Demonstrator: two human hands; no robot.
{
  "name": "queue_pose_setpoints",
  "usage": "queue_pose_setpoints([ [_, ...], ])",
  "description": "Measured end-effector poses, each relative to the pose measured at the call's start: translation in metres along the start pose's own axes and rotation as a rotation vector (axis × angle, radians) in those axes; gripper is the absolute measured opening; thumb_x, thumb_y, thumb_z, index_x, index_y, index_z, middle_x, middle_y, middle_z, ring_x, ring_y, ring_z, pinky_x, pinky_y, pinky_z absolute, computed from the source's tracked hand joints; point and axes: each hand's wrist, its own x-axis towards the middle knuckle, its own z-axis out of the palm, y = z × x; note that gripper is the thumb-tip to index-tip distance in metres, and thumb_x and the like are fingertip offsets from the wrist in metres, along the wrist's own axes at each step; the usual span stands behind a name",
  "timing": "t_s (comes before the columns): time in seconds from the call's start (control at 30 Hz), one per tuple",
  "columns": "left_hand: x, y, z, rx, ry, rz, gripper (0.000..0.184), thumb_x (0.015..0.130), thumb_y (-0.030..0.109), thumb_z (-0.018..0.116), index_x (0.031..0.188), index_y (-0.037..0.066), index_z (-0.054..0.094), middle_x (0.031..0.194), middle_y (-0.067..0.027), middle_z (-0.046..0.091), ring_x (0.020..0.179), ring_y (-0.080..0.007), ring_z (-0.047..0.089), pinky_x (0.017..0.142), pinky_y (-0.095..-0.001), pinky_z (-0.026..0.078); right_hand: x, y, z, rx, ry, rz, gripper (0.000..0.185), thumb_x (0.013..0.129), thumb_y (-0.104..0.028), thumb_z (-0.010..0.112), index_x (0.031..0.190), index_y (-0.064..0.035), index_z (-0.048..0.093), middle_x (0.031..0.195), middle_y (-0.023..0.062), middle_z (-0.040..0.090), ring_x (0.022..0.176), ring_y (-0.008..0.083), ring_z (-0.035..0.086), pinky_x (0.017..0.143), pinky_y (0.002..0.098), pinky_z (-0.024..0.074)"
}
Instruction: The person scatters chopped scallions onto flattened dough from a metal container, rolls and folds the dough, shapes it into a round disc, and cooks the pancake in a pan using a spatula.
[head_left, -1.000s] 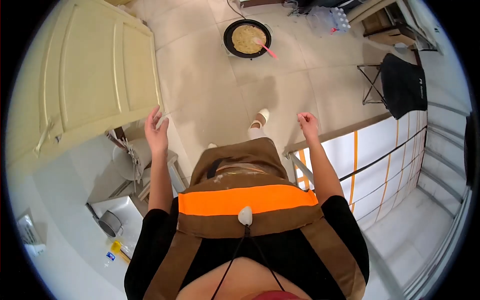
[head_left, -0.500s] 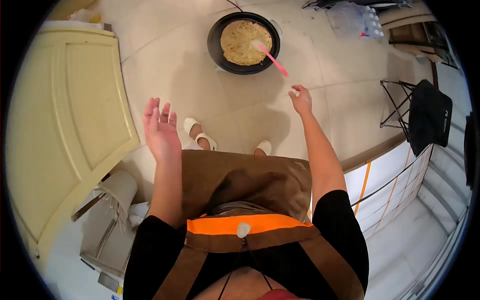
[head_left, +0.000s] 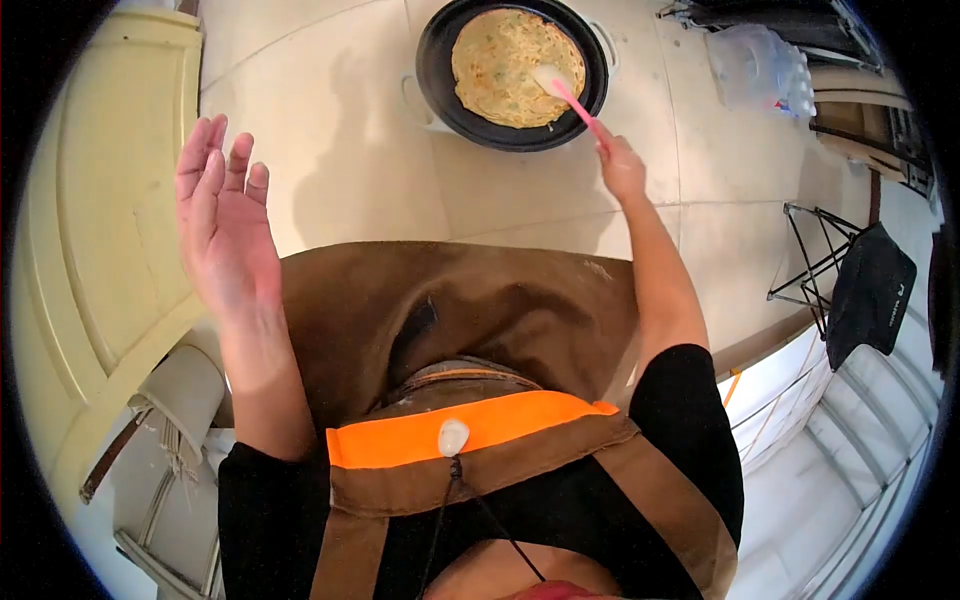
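Note:
On the floor ahead stands a round black electric pan with pale side handles. A flat, golden-brown pancake with green flecks lies in it. My right hand is closed around the end of a pink-handled spatula. The spatula's whitish head rests over the right part of the pancake. My left hand is raised at the left, palm up and fingers apart, holding nothing. It is nearest the yellow door panel, away from the pan.
A yellow door panel stands at the left. Plastic-wrapped bottles are at the upper right, with a black folding stool below them. A brown apron covers my lap.
My right hand has reached forward and taken hold of the spatula handle. My left hand has moved left and up. The view has come closer to the pan as I lean down.

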Motion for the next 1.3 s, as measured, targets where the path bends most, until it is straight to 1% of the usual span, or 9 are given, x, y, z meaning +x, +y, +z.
queue_pose_setpoints([
  [0.13,0.002,0.002,0.004,-0.017,-0.016,-0.101,0.041,0.096,0.012,0.051,0.135,0.001,0.045,0.135,-0.0101,0.048,0.113,-0.0182,0.052,0.091,-0.0299,0.045,-0.020,-0.016,-0.045,-0.156,-0.030,0.058,0.046,0.091,-0.018,0.054,0.134,-0.0356,0.051,0.089,0.0099,0.058,0.077,0.0307,0.062,0.064,0.0424,0.0513],
  [0.2,0.004,0.001,0.012,-0.040,-0.042,-0.131,0.041,0.097,0.011,0.049,0.137,0.001,0.042,0.137,-0.0105,0.046,0.116,-0.0182,0.050,0.093,-0.0296,0.046,-0.032,-0.015,-0.035,-0.355,-0.263,-0.075,0.046,0.091,-0.018,0.053,0.133,-0.0363,0.052,0.090,0.0096,0.058,0.078,0.0300,0.063,0.065,0.0424,0.0516],
  [0.6,0.003,-0.005,0.027,-0.118,-0.163,-0.149,0.041,0.098,0.012,0.048,0.137,0.001,0.042,0.135,-0.0114,0.047,0.114,-0.0184,0.050,0.092,-0.0294,0.045,-0.002,-0.039,-0.127,-0.387,-0.267,0.001,0.034,0.089,-0.017,0.054,0.117,-0.0312,0.066,0.092,0.0097,0.064,0.086,0.0287,0.064,0.074,0.0422,0.0516],
  [0.83,0.002,-0.007,0.026,-0.117,-0.154,-0.157,0.040,0.096,0.012,0.050,0.134,0.002,0.046,0.133,-0.0108,0.050,0.112,-0.0187,0.052,0.091,-0.0302,0.045,0.041,-0.058,-0.115,-0.603,-0.431,0.033,0.034,0.086,-0.013,0.051,0.111,-0.0281,0.070,0.104,0.0083,0.069,0.098,0.0266,0.066,0.079,0.0399,0.0533],
  [1.0,0.004,-0.007,0.024,-0.147,-0.160,-0.169,0.039,0.095,0.012,0.052,0.132,0.002,0.049,0.131,-0.0095,0.053,0.109,-0.0179,0.054,0.089,-0.0305,0.045,0.016,-0.020,-0.083,-0.241,-0.488,0.102,0.031,0.087,-0.022,0.057,0.115,-0.0270,0.068,0.107,0.0106,0.068,0.099,0.0287,0.065,0.083,0.0407,0.0522],
  [1.07,0.004,-0.006,0.025,-0.129,-0.137,-0.190,0.038,0.095,0.012,0.052,0.131,0.002,0.049,0.130,-0.0091,0.053,0.109,-0.0174,0.054,0.089,-0.0305,0.045,-0.004,-0.024,-0.062,-0.118,-0.434,0.200,0.033,0.085,-0.024,0.061,0.117,-0.0275,0.067,0.107,0.0120,0.068,0.098,0.0302,0.065,0.085,0.0417,0.0515],
  [1.2,0.005,-0.012,0.025,-0.144,-0.127,-0.198,0.038,0.094,0.013,0.053,0.131,0.002,0.049,0.129,-0.0084,0.054,0.109,-0.0170,0.054,0.089,-0.0304,0.045,-0.018,-0.033,0.005,0.243,-0.197,0.377,0.037,0.081,-0.019,0.066,0.118,-0.0163,0.066,0.103,0.0151,0.069,0.091,0.0287,0.067,0.081,0.0406,0.0522],
  [1.27,0.003,-0.012,0.029,-0.124,-0.119,-0.210,0.039,0.094,0.014,0.054,0.131,0.004,0.050,0.129,-0.0075,0.055,0.108,-0.0169,0.054,0.089,-0.0303,0.044,-0.006,-0.039,0.054,0.522,-0.232,0.535,0.032,0.082,-0.012,0.063,0.113,-0.0045,0.066,0.074,0.0052,0.064,0.060,0.0151,0.058,0.050,0.0306,0.0466],
  [1.3,0.002,-0.012,0.028,-0.123,-0.122,-0.203,0.039,0.094,0.014,0.054,0.131,0.004,0.050,0.129,-0.0075,0.055,0.108,-0.0169,0.054,0.089,-0.0303,0.044,-0.001,-0.053,0.063,0.526,-0.227,0.530,0.032,0.082,-0.012,0.063,0.113,-0.0045,0.066,0.074,0.0052,0.064,0.060,0.0151,0.058,0.050,0.0306,0.0466],
])
